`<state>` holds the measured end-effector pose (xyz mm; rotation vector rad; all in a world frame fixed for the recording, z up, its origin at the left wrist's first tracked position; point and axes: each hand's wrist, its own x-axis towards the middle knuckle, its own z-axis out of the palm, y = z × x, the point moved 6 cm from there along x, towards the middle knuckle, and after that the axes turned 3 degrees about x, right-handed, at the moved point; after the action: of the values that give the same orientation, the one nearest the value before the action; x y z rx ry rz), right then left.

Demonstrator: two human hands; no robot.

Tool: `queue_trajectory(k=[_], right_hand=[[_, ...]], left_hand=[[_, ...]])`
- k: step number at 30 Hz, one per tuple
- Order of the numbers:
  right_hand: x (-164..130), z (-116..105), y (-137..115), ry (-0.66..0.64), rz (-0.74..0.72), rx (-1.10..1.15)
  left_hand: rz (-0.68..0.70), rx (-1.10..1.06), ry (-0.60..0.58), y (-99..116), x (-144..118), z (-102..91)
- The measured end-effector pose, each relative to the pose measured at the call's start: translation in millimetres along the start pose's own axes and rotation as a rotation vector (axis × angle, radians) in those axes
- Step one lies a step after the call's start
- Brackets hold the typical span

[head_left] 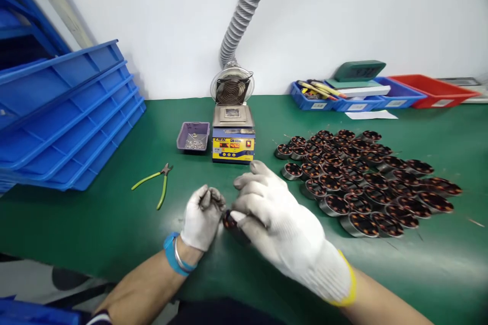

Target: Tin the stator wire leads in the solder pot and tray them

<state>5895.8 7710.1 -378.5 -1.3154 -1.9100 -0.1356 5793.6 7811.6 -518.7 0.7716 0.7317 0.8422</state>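
Near the front edge of the green counter (95,223), both gloved hands met over a small copper-wound stator (231,222): the right hand (274,218) curled its fingers closed around it, while the left hand (202,216) pinched shut at its end, on what I cannot tell. Open counter lay to the left, around the green-handled cutters (158,182), while a crowded cluster of stators (362,183) filled the right. Behind, a small purple tray (193,136) held metal bits beside the solder pot (233,134), stacked blue trays (64,111) overhung the left edge, and blue bins (316,96) held tools by the wall.
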Motion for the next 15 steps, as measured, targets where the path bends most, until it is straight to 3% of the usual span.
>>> queue_trajectory(k=[2,3,5,7,9,12,15], right_hand=[[3.4,-2.9,-9.7,-0.03,-0.077,-0.059],[3.9,-3.7,-11.2,-0.033,-0.092,-0.078],[2.6,-3.4,-9.4,-0.025,-0.096,-0.092],[-1.9,-1.3,-4.6,-0.015,-0.079,-0.088],[-9.0,-0.8,0.8,0.006,-0.037,-0.065],[-24.4,-8.4,13.4,0.115,0.127,0.14],[-44.6,-15.5,30.5,0.27,0.337,0.345]], left_hand=[[-0.143,-0.133,-0.001,-7.4,4.2,-0.3],[-0.249,-0.145,-0.059,-13.2,3.6,3.4],[-0.461,-0.082,-0.28,-23.9,-5.4,16.3],[-0.534,-0.01,-0.505,-25.4,-19.3,28.3],[-0.432,0.047,-0.598,-17.6,-28.3,34.4],[-0.194,0.085,-0.54,-3.1,-33.3,34.8],[-0.103,0.094,-0.492,-2.7,-35.4,33.6]])
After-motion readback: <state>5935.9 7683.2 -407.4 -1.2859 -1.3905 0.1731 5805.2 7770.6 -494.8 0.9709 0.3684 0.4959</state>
